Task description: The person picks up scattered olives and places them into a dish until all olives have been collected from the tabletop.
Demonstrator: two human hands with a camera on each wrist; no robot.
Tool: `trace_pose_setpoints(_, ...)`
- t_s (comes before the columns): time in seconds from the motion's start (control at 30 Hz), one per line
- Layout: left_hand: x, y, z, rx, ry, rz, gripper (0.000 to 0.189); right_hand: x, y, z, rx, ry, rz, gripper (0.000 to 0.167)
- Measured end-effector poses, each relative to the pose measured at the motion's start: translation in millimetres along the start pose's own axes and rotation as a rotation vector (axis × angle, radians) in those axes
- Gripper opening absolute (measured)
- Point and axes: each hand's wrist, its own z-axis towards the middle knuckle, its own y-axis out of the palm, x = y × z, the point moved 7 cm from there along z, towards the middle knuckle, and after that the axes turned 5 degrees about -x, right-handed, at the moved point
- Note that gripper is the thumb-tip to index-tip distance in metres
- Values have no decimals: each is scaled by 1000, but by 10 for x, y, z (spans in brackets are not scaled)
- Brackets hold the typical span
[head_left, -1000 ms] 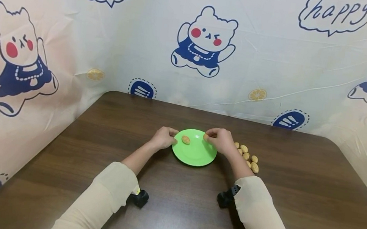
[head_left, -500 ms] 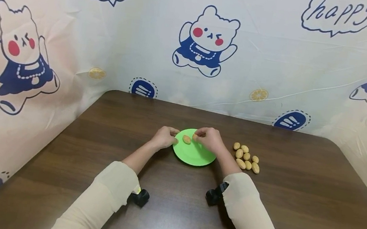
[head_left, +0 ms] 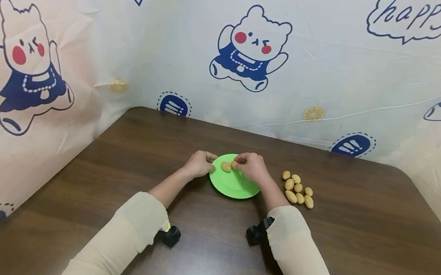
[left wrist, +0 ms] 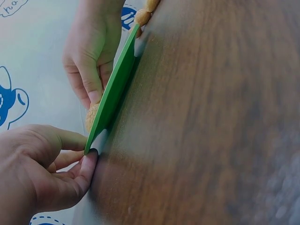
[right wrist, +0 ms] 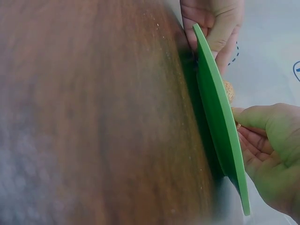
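Your left hand (head_left: 199, 164) pinched the left rim of the green plate (head_left: 235, 188), fingers curled against its edge. Your right hand (head_left: 253, 166) hovered over the plate, fingertips pinching a nut (head_left: 234, 164) just beside another nut (head_left: 226, 166) lying on it. A cluster of nuts (head_left: 297, 189) lay right of the plate.

A dark wooden table (head_left: 356, 246) stood in the corner. A green plate (head_left: 235, 187) lay flat near its middle. Just right of the plate, a small cluster of nuts (head_left: 297, 190) lay on the bare wood. Two small black devices (head_left: 171, 236) (head_left: 253, 234) rested nearer the front edge.
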Motion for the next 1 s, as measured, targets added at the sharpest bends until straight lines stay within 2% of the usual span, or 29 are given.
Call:
trace_pose_setpoints(0.77,35,14,-10,0,7,11,44,19,-45,-36,-40,-4,-34,26)
trace_pose_setpoints(1.0,16,15,-10,1,11,4,44,10,-143,-101,-41,-49,-79,27)
